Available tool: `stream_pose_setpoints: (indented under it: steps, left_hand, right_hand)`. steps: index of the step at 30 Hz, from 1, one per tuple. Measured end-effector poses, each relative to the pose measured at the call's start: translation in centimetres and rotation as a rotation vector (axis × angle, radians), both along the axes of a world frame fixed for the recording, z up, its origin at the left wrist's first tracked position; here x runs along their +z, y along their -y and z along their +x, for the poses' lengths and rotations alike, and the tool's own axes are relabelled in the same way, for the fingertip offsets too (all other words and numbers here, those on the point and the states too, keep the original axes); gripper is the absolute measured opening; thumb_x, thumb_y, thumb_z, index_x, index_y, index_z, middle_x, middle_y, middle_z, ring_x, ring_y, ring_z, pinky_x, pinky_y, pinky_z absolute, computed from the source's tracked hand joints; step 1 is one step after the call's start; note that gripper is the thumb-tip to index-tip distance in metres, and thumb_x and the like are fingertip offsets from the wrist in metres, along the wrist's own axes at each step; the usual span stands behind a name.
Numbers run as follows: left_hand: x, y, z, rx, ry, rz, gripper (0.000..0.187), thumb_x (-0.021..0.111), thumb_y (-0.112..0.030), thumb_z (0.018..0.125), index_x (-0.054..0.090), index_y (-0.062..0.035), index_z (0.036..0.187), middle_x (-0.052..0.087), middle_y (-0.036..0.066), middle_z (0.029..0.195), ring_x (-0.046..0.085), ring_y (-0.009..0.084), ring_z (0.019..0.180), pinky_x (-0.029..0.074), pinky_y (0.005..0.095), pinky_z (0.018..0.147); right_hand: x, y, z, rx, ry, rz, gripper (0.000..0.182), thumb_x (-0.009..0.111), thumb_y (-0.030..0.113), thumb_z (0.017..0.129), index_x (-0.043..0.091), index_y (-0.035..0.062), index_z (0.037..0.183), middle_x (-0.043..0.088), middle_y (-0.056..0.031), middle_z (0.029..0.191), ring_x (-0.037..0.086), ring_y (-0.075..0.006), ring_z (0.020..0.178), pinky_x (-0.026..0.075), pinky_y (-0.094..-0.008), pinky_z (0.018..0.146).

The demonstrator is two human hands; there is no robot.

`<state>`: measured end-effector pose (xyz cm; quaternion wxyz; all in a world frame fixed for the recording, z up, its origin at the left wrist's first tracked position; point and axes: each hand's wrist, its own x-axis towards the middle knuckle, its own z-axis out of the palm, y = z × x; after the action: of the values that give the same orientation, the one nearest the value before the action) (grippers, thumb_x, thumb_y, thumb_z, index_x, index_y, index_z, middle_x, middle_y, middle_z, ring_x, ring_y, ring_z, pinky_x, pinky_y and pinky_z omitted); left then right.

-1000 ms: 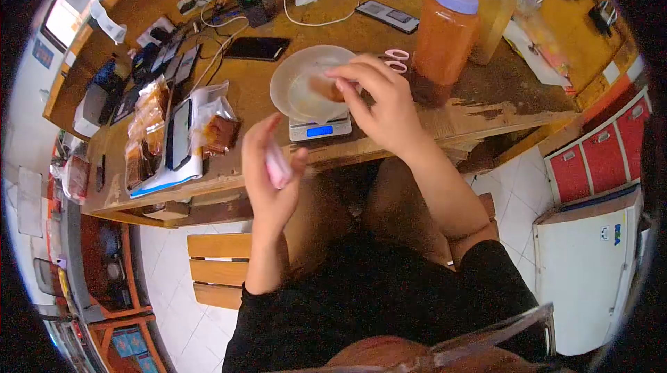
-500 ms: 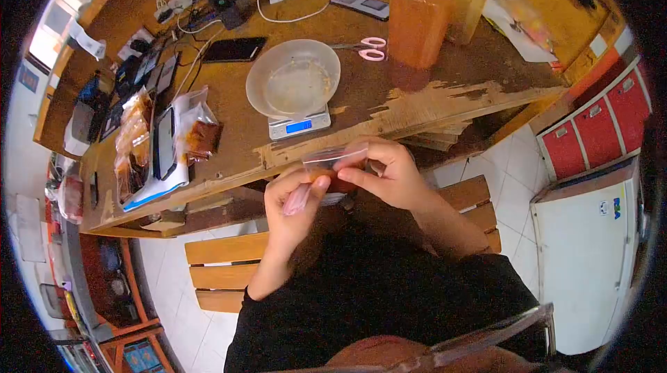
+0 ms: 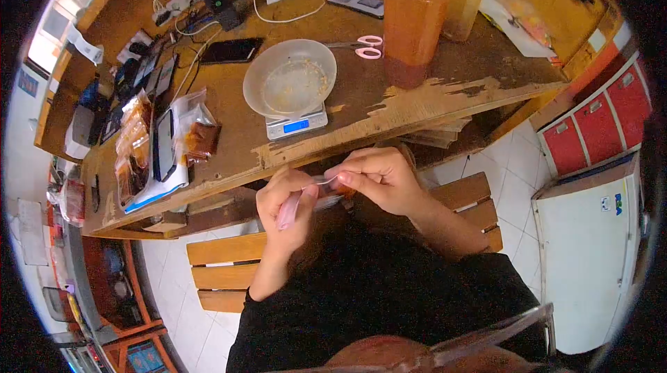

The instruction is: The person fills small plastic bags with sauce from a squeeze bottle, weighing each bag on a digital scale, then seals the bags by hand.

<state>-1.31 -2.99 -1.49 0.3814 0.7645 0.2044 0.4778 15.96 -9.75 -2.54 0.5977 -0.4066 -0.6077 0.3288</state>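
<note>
Bag [image 3: 327, 179] lower now, pinched by left grip [image 3: 283, 203] and right grip [image 3: 383, 176], near table edge [image 3: 451, 116]

Clear plastic bag [image 3: 326, 180], orange-tinged, between both hands [image 3: 283, 201] [image 3: 382, 177]

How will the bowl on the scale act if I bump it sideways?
The bowl could slide or tip fairly easily, since it looks wider than the scale beneath. It's probably light for its size, as it looks thin and see-through. The loose crumbs inside would likely shift.
</note>
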Motion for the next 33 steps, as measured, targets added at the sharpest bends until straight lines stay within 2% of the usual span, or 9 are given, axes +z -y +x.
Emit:
stream_pose_setpoints:
  steps: [4,8,14,16,20,23,28,31,33]
  left_hand:
    - [0.6,0.1,0.3,0.041,-0.133,0.27,0.011,0.067,0.003,0.067,0.06,-0.0008,0.075,0.061,0.012,0.069,0.056,0.0263,0.061,0.044,0.032,0.058]
    - [1.1,0.6,0.2,0.129,-0.16,0.321,0.011,0.067,0.004,0.066,0.06,-0.001,0.073,0.062,0.011,0.071,0.056,0.0267,0.061,0.045,0.0324,0.058]
    - [1.3,0.8,0.1,0.162,-0.226,0.405,0.011,0.068,0.003,0.065,0.061,-0.0015,0.073,0.061,0.01,0.07,0.055,0.0267,0.06,0.044,0.0328,0.056]
    - [1.4,0.9,-0.1,0.148,-0.283,0.46,0.011,0.068,0.002,0.064,0.061,-0.0013,0.073,0.061,0.01,0.07,0.054,0.0267,0.059,0.043,0.0329,0.055]
    - [1.3,0.9,-0.4,0.167,-0.246,0.457,0.01,0.067,0.002,0.065,0.061,-0.0011,0.073,0.06,0.01,0.069,0.052,0.0265,0.058,0.042,0.0329,0.054]
    - [1.3,0.5,-1.3,0.228,-0.199,0.379,0.008,0.066,0.001,0.066,0.06,-0.001,0.07,0.059,0.011,0.066,0.051,0.0277,0.058,0.043,0.0343,0.055]
    - [0.3,-1.7,-3.3,0.233,-0.171,0.337,0.004,0.063,0.001,0.07,0.06,-0.0009,0.072,0.058,0.013,0.066,0.054,0.0261,0.06,0.045,0.0336,0.059]
    - [0.7,-4.9,-5.4,0.545,0.224,-0.052,0.007,0.065,-0.005,0.076,0.06,0.0003,0.076,0.061,0.01,0.077,0.058,0.0197,0.073,0.047,0.0311,0.07]
    - [1.3,-8.6,-7.3,0.608,0.332,-0.242,0.01,0.065,-0.007,0.078,0.06,0.0014,0.078,0.062,0.009,0.084,0.058,0.0185,0.08,0.048,0.0308,0.076]
  right_hand:
    - [0.3,-0.4,-0.6,-0.076,0.097,0.13,0.014,0.064,0.0,0.079,0.067,-0.0003,0.093,0.064,-0.0102,0.082,0.062,-0.0173,0.074,0.048,-0.0264,0.065]
    - [1.0,-0.3,-1.0,-0.093,0.122,0.15,0.013,0.067,-0.001,0.076,0.067,0.0,0.089,0.064,-0.0103,0.082,0.062,-0.0183,0.074,0.048,-0.0269,0.064]
    - [0.8,-0.4,-1.0,-0.115,0.151,0.107,0.01,0.067,0.0,0.076,0.065,-0.0005,0.085,0.063,-0.0101,0.078,0.062,-0.019,0.072,0.048,-0.0275,0.063]
    - [1.1,-0.3,-0.8,-0.086,0.199,-0.013,0.009,0.067,0.008,0.077,0.063,0.0002,0.08,0.064,-0.0118,0.081,0.063,-0.0238,0.075,0.048,-0.0322,0.066]
    - [1.8,-0.2,-0.4,-0.058,0.211,0.024,0.005,0.066,0.001,0.077,0.062,-0.0013,0.078,0.062,-0.0092,0.075,0.061,-0.0181,0.069,0.047,-0.0279,0.062]
    - [2.1,0.0,0.0,-0.057,0.136,-0.113,0.01,0.066,0.01,0.079,0.063,0.0009,0.077,0.064,-0.0108,0.077,0.063,-0.0217,0.071,0.048,-0.0311,0.066]
    - [0.4,-0.6,0.6,-0.193,0.078,-0.042,0.012,0.068,0.009,0.079,0.064,-0.001,0.083,0.066,-0.0081,0.078,0.062,-0.014,0.071,0.047,-0.0267,0.064]
    - [-0.5,-0.6,1.3,-0.222,-0.233,-0.158,0.006,0.066,0.003,0.081,0.064,-0.0021,0.084,0.065,-0.0048,0.079,0.059,-0.0091,0.072,0.045,-0.0214,0.063]
    - [-0.1,0.0,1.5,-0.209,-0.206,-0.227,0.007,0.065,0.003,0.082,0.064,-0.0026,0.086,0.065,-0.0053,0.081,0.059,-0.0087,0.074,0.045,-0.0212,0.064]
